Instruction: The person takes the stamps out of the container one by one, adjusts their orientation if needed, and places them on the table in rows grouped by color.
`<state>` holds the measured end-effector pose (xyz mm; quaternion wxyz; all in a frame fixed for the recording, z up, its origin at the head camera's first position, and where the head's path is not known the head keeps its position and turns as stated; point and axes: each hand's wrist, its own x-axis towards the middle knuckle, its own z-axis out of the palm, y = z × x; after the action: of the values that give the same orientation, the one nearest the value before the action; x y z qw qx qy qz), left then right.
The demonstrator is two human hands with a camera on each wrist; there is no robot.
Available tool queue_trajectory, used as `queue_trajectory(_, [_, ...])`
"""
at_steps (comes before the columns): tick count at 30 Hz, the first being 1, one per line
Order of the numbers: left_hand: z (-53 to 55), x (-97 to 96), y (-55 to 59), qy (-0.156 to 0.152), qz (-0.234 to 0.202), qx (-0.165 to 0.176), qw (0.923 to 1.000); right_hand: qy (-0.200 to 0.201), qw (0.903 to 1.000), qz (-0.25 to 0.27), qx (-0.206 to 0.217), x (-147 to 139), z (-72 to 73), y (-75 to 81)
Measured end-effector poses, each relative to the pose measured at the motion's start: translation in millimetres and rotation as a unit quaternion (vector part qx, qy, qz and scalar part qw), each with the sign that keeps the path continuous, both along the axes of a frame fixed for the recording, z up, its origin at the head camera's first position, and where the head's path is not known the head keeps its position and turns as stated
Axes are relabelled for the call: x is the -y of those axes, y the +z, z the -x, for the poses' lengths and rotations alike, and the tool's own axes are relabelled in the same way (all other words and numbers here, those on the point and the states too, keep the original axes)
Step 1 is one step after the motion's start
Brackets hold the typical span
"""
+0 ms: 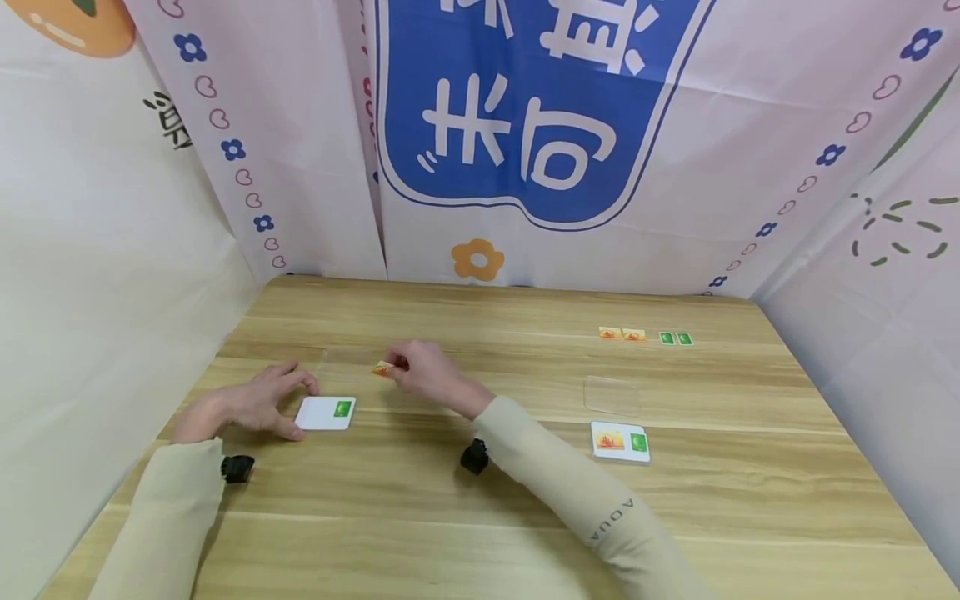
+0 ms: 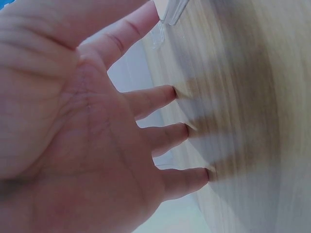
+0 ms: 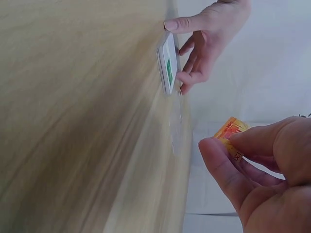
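A white card (image 1: 317, 413) in a clear, thin case lies on the table at the left, with a small green stamp (image 1: 342, 408) at its right end. My left hand (image 1: 258, 400) holds it by opposite edges between thumb and index finger. The other left fingers (image 2: 155, 138) rest their tips on the wood. Just beyond the card, my right hand (image 1: 431, 372) pinches a small orange-yellow stamp (image 3: 232, 130) between thumb and fingertips, above the table. Part of that stamp is hidden by the fingers.
On the right lies another white card (image 1: 619, 442) bearing an orange and a green stamp. A clear plastic piece (image 1: 611, 396) lies behind it; another clear piece (image 1: 341, 363) is behind the left card. Two orange stamps (image 1: 622, 334) and two green stamps (image 1: 676, 338) lie farther back.
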<state>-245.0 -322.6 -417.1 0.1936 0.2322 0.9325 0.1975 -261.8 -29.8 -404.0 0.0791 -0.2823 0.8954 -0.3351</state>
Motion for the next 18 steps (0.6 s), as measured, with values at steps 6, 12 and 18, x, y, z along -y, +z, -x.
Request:
queue_trajectory(6, [-0.9, 0.3, -0.8, -0.004, -0.001, -0.007, 1.0, -0.017, 0.9998, 0.005, -0.004, -11, 4.7, 2.2])
queue_trajectory(12, [-1.7, -0.3, 1.7, -0.003, 0.006, -0.001, 1.0, -0.02, 0.9993, 0.032, 0.005, -22, 8.8, 5.4])
queue_trajectory(18, [-1.9, -1.4, 3.1, -0.002, 0.004, 0.001, 1.0, -0.02, 0.9991, 0.037, 0.008, -34, 10.2, 11.9])
